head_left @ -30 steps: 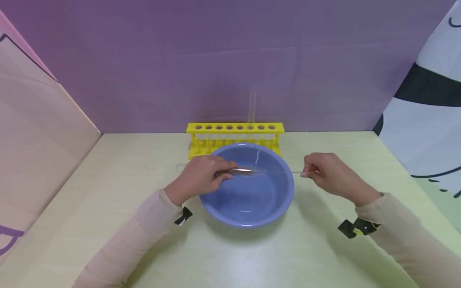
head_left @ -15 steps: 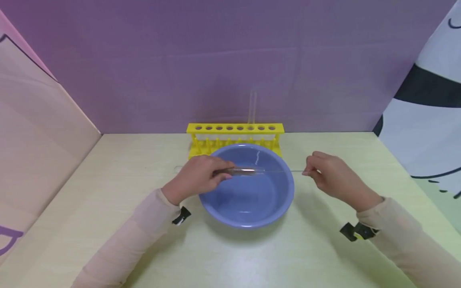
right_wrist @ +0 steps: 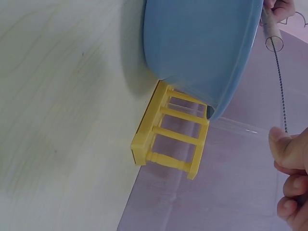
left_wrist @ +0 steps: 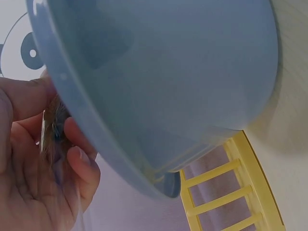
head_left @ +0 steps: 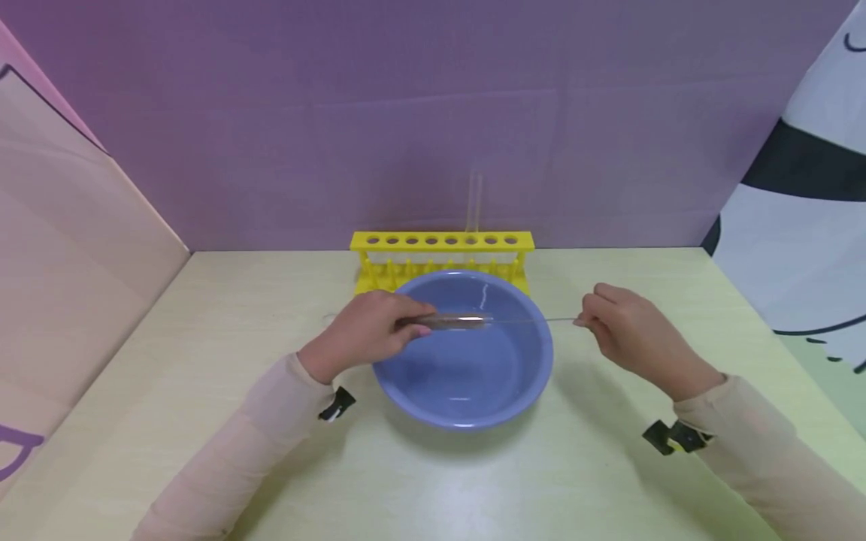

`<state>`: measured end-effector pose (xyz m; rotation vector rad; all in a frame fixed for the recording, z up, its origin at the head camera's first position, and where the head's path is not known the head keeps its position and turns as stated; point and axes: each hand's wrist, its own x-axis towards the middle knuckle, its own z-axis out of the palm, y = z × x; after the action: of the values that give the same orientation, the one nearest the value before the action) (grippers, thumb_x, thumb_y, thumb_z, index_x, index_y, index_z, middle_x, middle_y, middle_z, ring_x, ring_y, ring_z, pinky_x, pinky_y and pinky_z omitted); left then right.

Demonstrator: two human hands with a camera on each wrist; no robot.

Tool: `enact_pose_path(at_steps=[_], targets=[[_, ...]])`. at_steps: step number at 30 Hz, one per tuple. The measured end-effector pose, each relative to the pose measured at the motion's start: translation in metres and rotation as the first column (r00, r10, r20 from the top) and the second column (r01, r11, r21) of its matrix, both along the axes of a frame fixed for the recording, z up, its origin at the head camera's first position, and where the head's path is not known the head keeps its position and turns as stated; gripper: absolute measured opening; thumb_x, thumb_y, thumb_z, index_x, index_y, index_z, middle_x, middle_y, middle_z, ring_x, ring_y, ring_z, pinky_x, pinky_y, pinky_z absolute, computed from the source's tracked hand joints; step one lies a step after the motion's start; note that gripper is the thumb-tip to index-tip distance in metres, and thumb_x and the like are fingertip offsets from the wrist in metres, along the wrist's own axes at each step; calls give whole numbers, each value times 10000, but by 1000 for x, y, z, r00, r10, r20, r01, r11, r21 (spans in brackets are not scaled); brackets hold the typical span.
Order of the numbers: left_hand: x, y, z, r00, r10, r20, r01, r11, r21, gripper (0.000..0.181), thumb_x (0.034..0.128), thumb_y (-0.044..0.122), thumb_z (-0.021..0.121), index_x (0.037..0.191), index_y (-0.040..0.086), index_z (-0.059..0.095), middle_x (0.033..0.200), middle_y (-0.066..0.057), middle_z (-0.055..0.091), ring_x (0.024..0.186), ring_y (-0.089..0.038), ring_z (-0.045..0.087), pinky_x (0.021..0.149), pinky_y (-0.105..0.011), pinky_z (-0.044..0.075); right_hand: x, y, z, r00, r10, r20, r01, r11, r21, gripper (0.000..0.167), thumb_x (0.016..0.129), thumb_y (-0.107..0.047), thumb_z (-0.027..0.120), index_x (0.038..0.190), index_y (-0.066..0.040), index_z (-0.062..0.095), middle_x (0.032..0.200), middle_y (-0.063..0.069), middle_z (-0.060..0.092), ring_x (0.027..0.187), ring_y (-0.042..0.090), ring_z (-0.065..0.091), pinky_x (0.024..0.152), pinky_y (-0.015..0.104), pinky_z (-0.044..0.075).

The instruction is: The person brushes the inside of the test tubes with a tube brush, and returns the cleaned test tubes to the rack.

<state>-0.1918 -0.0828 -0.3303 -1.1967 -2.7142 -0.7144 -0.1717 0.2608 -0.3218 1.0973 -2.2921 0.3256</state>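
Note:
My left hand (head_left: 368,327) grips a clear glass test tube (head_left: 482,321), held level over the blue basin (head_left: 467,419). Inside the tube sits a test tube brush, its brownish bristles (left_wrist: 55,120) visible between the fingers in the left wrist view. From the open mouth of the tube, the brush's twisted wire handle (right_wrist: 280,86) runs out to the right. My right hand (head_left: 625,338) pinches the wire's far end, just beyond the basin's right rim. The palm hides part of the tube, and its closed end barely shows past the left hand.
Behind the basin stands a yellow test tube rack (head_left: 406,240), partly covered by the basin. One clear test tube (head_left: 475,199) stands upright in it. A purple backdrop (head_left: 433,135) rises behind the pale wooden table (head_left: 433,496).
My hands have drawn slightly apart, the left going left with the tube and the right going right with the wire. A bit more wire shows outside the tube.

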Motion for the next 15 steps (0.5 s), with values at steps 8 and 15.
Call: enact_pose_path(at_steps=[8, 15], targets=[[1, -3, 4, 998, 9, 65, -8, 1000, -8, 260, 888, 191, 662, 1122, 83, 694, 776, 59, 643, 528, -57, 436, 506, -211, 374, 0, 4, -1, 999, 1, -48, 0, 1000, 9, 334, 613, 136, 730, 673, -81, 483, 632, -24, 377, 563, 117, 400, 517, 306, 414], [2, -6, 6, 996, 4, 93, -6, 1000, 11, 276, 894, 184, 654, 1140, 63, 684, 766, 32, 653, 494, -47, 413, 485, -209, 359, 0, 9, -1, 996, 22, -92, -20, 1000, 20, 237, 660, 105, 663, 693, -67, 505, 642, -2, 397, 564, 145, 418, 527, 306, 415]])
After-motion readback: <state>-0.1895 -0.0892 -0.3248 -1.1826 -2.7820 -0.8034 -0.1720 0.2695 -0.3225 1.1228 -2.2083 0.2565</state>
